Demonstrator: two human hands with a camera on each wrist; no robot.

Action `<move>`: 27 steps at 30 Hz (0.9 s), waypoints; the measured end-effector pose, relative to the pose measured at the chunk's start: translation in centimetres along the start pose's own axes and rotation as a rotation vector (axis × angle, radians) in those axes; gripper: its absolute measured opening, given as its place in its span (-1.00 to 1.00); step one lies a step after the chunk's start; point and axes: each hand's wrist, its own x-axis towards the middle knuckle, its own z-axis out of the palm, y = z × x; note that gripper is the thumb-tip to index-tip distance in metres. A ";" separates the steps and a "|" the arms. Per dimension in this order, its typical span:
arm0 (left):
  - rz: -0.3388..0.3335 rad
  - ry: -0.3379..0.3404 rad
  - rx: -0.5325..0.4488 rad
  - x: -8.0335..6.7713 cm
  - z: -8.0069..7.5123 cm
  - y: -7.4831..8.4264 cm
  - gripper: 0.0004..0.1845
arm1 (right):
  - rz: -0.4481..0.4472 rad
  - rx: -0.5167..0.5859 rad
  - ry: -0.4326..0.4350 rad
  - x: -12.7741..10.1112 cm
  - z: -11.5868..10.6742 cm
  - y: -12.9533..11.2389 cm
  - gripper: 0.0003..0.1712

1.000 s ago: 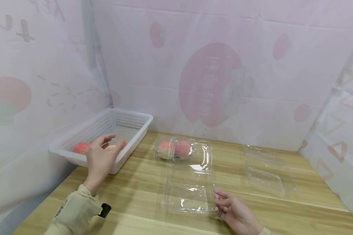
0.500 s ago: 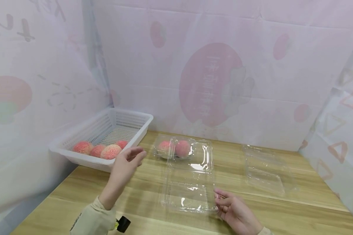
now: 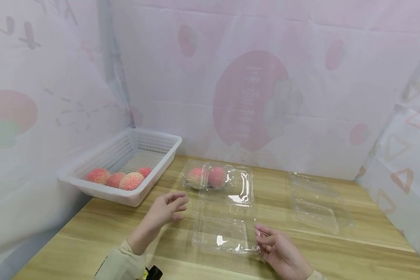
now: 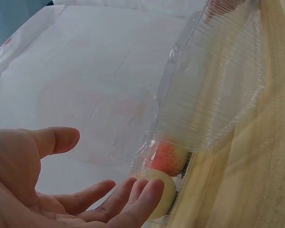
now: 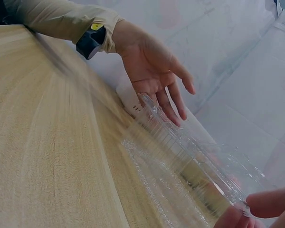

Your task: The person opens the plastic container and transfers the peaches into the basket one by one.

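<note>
My left hand (image 3: 179,208) hovers open and empty over the wooden table, just left of an open clear clamshell box (image 3: 225,232). In the left wrist view my left hand (image 4: 102,166) shows a bare palm with relaxed fingers beside the clear plastic (image 4: 213,85). My right hand (image 3: 258,233) pinches the near right edge of that box. The right wrist view shows my right hand (image 5: 244,212) nipping the plastic rim (image 5: 190,166), with the left hand's palm beyond it. Behind the open box lies a second clear box (image 3: 192,177) holding two peaches (image 3: 217,177).
A white perforated basket (image 3: 161,155) stands at the back left against the curtain wall, with several peaches (image 3: 131,181) inside. Another empty clear clamshell (image 3: 315,206) lies open at the right. Printed pink sheets wall in the table on three sides.
My left hand has come away from the basket and moved right, empty, to the open clamshell's left side. The right hand has kept its pinch in place.
</note>
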 end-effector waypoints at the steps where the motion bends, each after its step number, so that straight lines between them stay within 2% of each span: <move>1: -0.015 -0.015 -0.013 0.0 0.1 -0.2 -0.47 | 0.001 -0.001 -0.002 0.0 0.0 0.0 -0.30; 4: -0.044 -0.042 -0.044 0.1 0.3 -0.7 -0.46 | 0.002 -0.005 -0.007 -0.1 -0.1 0.0 -0.30; 14: -0.051 -0.182 -0.047 0.1 1.6 -2.1 -0.43 | 0.006 0.010 -0.004 0.0 -0.1 -0.1 -0.28; 27: -0.034 -0.200 -0.037 -0.2 1.8 -2.4 -0.40 | 0.016 0.015 -0.021 0.0 -0.2 0.0 -0.26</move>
